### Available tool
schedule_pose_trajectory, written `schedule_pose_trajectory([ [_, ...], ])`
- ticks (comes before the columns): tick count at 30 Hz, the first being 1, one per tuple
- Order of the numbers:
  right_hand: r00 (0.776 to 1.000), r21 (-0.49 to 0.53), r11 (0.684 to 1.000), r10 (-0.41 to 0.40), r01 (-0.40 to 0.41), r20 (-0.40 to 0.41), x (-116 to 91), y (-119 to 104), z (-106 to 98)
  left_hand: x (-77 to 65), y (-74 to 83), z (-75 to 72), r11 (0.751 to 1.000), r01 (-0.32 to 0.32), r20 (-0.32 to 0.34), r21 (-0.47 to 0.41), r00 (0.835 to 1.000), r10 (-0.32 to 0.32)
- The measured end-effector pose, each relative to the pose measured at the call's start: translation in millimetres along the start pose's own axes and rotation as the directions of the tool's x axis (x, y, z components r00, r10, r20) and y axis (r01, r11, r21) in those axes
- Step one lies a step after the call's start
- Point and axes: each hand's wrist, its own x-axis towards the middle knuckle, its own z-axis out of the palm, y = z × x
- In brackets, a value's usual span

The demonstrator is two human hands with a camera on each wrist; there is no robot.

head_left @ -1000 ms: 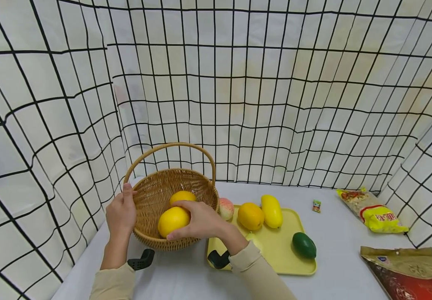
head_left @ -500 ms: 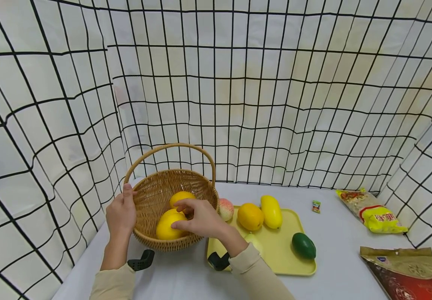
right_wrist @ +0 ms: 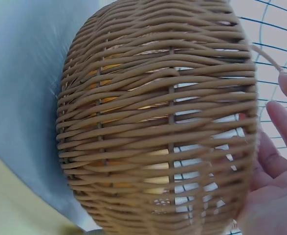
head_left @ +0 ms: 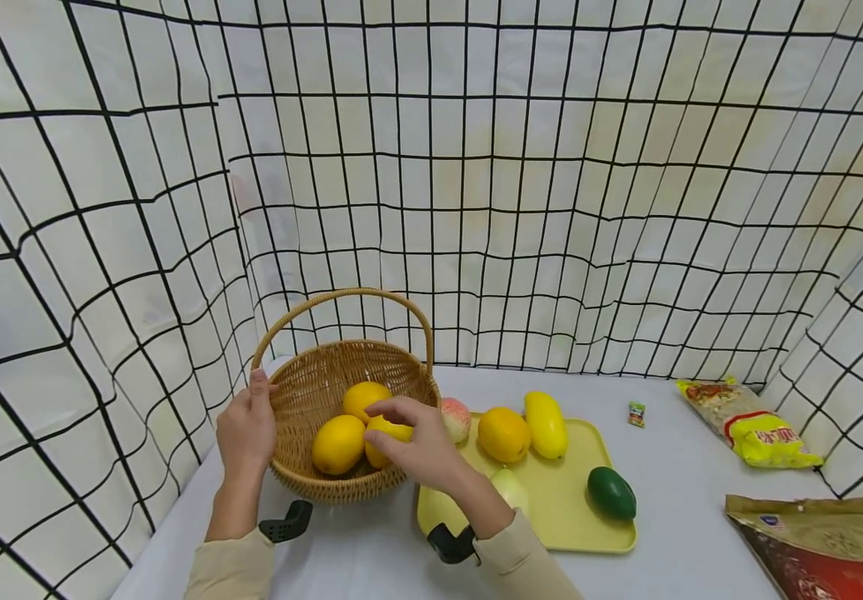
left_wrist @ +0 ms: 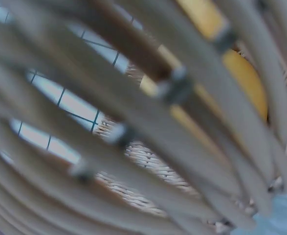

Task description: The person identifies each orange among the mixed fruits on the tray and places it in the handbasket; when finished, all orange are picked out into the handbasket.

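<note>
A wicker basket [head_left: 296, 400] with a tall arched handle leans toward me on the left. My left hand [head_left: 246, 432] grips its left rim, with the thumb up near the handle's base. Inside lie three yellow-orange, lemon-like fruits: a rear fruit [head_left: 366, 400], a front fruit [head_left: 337, 445] and a right-hand fruit [head_left: 381, 448] partly hidden by my right hand [head_left: 429, 448]. That hand hovers at the right rim, its fingers loosely bent. In the right wrist view its fingers [right_wrist: 282, 125] appear beyond the wicker wall with nothing between them.
A yellow tray [head_left: 562, 521] holds an orange-yellow fruit [head_left: 504, 435], a yellow mango-like fruit [head_left: 546, 425], a green avocado-like fruit [head_left: 611, 493] and a pale pear-like fruit [head_left: 508, 487]. Behind its left edge is a peach [head_left: 456, 419]. Snack bags [head_left: 769, 437] lie on the right.
My right hand has let go of the front fruit in the basket and drawn back to the right. A third fruit now shows beside it. My left hand keeps its grip on the basket.
</note>
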Motion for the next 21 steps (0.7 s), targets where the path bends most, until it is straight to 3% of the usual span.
schedule_pose_trajectory([
  [7, 0.997, 0.047, 0.998, -0.043, 0.046, -0.065, -23, -1, -20, 1.5, -3.3, -0.4, 1.0, -0.002, 0.004, -0.007, 1.0, 0.002],
  [12, 0.996, 0.008, 0.999, -0.052, 0.052, -0.073, -34, -3, -42, 0.8, 0.3, -2.3, 1.0, -0.003, 0.005, -0.001, 1.0, 0.003],
  [21, 0.984, -0.075, 0.993, 0.077, -0.09, -0.16, -39, 17, -92, 0.7, -1.0, -1.3, 1.0, 0.0, 0.005, 0.01, 1.0, 0.0],
])
